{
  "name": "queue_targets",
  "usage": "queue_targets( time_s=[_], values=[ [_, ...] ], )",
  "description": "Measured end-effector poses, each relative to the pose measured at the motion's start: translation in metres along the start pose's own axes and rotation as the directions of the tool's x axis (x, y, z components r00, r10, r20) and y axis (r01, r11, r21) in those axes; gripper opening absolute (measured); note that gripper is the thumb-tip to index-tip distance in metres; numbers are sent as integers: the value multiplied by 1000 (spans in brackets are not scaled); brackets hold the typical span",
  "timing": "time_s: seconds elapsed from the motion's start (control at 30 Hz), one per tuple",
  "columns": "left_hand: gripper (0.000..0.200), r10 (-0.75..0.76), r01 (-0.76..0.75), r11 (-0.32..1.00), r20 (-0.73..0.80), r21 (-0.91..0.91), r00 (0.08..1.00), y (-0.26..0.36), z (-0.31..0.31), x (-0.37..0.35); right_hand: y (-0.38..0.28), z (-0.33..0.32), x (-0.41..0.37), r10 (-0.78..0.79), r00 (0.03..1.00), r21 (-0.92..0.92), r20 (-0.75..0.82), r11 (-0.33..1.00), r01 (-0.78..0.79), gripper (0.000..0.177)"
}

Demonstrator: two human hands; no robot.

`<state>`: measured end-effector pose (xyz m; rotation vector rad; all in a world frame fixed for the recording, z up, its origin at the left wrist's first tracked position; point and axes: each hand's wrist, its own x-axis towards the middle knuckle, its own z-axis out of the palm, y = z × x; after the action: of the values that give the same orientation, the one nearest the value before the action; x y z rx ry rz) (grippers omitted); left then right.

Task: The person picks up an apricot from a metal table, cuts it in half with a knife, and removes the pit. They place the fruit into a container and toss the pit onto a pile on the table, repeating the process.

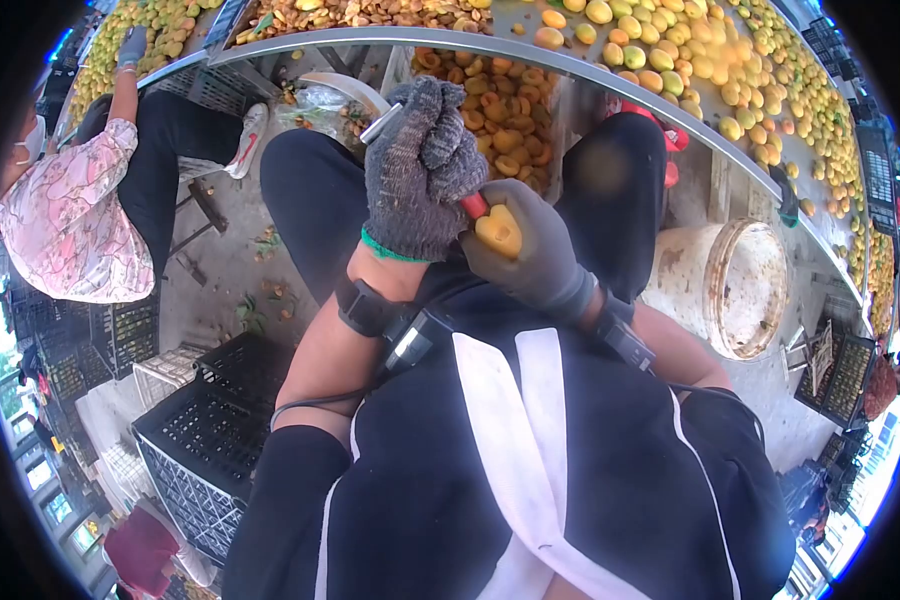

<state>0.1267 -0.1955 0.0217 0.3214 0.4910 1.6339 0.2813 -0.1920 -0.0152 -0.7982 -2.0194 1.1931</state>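
My left hand (pixel 425 165), in a grey knit glove with a green cuff, is closed round a tool. A curved, pale blade-like part (pixel 345 92) and a metal piece (pixel 381 124) stick out at its upper left, and a red handle end (pixel 474 205) shows at its lower right. My right hand (pixel 538 245), in a smoother grey glove, grips a yellow-orange fruit piece (pixel 499 232) close beside that handle end. Both hands are together above my lap. Beyond them, a container of orange fruit pieces (pixel 505 115) sits between my knees.
A metal-edged table (pixel 580 68) holds many yellow fruits (pixel 670 50). A stained white bucket (pixel 720 290) lies at the right. Black crates (pixel 205 430) stand at the lower left. A seated person (pixel 80 220) in a pink patterned top is at the left.
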Motion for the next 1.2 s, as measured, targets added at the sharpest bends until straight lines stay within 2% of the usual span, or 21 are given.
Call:
queue_targets(
  time_s=[0.2, 0.57, 0.77, 0.83, 1.2],
  values=[
    [20, -53, 53, 999, -57, 0, 997, -6, -10, 13, 8, 1, 2, -12, 1000, -61, -15, 998, 11, 44],
    [20, -44, 40, 997, -78, -63, 996, -15, -16, 26, 20, -1, 5, -44, 997, -87, -64, 995, 38, 48],
    [20, -47, 39, 993, -68, -112, 997, -17, -16, 28, 26, -2, 6, -142, 986, -135, -89, 982, 130, 49],
    [20, -50, 40, 992, -78, -119, 996, -16, -19, 25, 28, -1, 6, -243, 964, -179, -105, 959, 222, 52],
    [20, -48, 34, 981, -68, -193, 997, -19, -31, 18, 35, -1, 4, -228, 974, -176, 6, 958, 225, 52]
  ],
)
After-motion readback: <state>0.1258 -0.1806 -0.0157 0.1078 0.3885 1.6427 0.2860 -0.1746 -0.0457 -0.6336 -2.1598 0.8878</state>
